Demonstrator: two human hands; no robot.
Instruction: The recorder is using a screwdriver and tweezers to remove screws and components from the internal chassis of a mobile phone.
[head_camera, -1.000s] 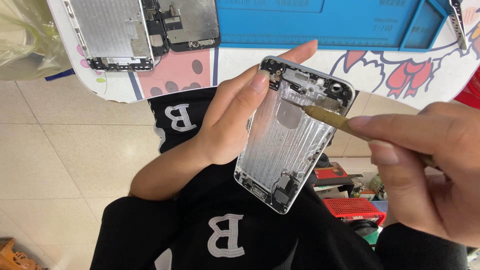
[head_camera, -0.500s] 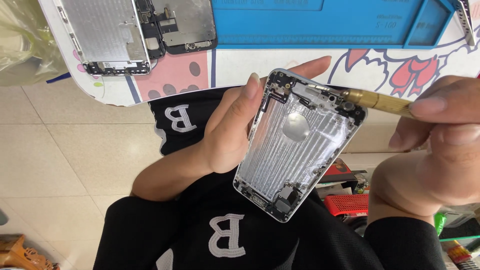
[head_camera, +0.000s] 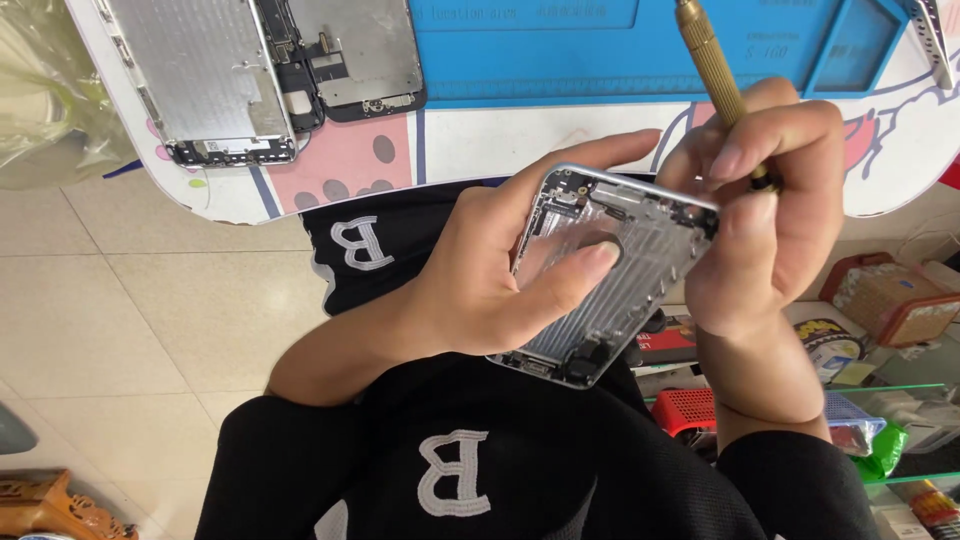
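Head: right hand (head_camera: 770, 220) hides screwdriver (head_camera: 712, 70) tip.

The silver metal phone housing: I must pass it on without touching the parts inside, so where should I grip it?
Grip the silver metal phone housing by its long side rims, coming from underneath: the open side with its parts faces up, as the left hand cradles it.
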